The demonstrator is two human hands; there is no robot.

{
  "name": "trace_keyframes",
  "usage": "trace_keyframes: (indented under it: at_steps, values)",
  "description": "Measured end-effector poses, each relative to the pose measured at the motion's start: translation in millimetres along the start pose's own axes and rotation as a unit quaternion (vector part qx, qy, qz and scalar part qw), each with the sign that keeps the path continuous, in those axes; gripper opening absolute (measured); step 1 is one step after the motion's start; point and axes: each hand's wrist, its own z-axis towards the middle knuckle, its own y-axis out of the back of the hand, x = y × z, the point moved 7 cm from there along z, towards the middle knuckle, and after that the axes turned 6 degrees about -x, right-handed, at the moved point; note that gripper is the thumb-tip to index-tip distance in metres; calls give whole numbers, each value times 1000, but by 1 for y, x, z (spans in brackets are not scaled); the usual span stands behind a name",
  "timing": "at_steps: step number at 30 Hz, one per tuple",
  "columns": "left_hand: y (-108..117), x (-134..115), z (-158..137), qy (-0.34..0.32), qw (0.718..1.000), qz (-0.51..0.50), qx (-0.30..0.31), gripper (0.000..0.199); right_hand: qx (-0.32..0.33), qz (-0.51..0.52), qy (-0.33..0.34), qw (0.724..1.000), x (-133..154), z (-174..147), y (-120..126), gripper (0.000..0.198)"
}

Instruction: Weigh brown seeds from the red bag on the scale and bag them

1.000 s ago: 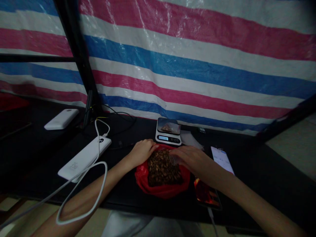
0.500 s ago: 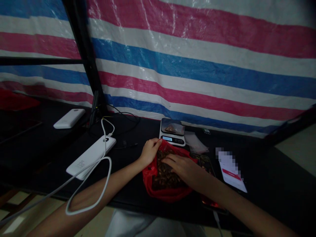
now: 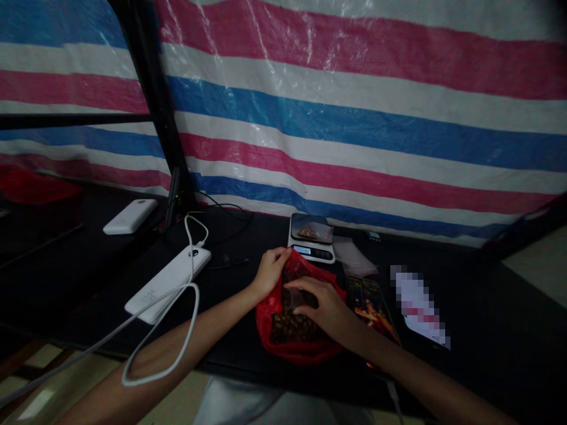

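Note:
A red plastic bag (image 3: 301, 354) stands wide-mouthed at the table's front, full of small brown pieces (image 3: 295, 327) that look like beans or nuts. My left hand (image 3: 269, 273) pinches the bag's rim at its far left. Inside the mouth, my right hand (image 3: 323, 304) has its thumb and fingers curved around a small see-through cup (image 3: 292, 298), just over the brown pieces. Behind the bag sits a white digital scale (image 3: 312, 252) with its display lit. On its dark plate lies a clear packet (image 3: 312, 230) with some brown pieces in it.
Clear flat bags (image 3: 354, 255) lie right of the scale. Beyond the right forearm are a phone with a lit picture (image 3: 372, 310) and another phone (image 3: 420, 307), partly blurred. A white power bank (image 3: 168, 283) with a looping cable is at left, a second power bank (image 3: 130, 216) behind it.
My right hand has drawn back and lifted a little out of the brown pieces, and the clear cup now shows in its fingers. My left hand stays on the rim.

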Motion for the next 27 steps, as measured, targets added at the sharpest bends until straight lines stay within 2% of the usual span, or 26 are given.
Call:
trace_keyframes:
  at_steps: [3,7,10,12,14,16,19,21,23,27]
  values:
    - [5,-4,-3,5,995,99,4,41,-25,47,-20,998,-3,1,7,35]
    - [15,-19,-9,-11,975,220,15,28,-57,173,-63,981,-10,0,22,40]
    - [21,-40,-6,-87,976,201,16,25,-73,249,-63,964,-14,-2,39,43]
    - [23,-54,3,-137,977,162,12,23,-95,259,-59,959,-17,-3,55,43]
    - [19,-64,19,-173,975,137,37,22,-117,253,-59,958,-22,-4,73,45]
    - [4,-73,36,-215,961,141,101,26,-143,243,-62,958,-30,-5,92,44]
    - [-31,-76,62,-271,916,187,228,54,-186,201,-58,960,-43,-4,119,43]
    - [-53,-70,83,-264,899,222,270,72,-208,159,-47,964,-52,-2,133,44]
    - [-72,-61,103,-246,888,249,297,81,-220,120,-35,967,-62,2,144,45]
    - [-99,-38,127,-187,864,270,381,61,-225,70,-20,972,-82,12,158,40]
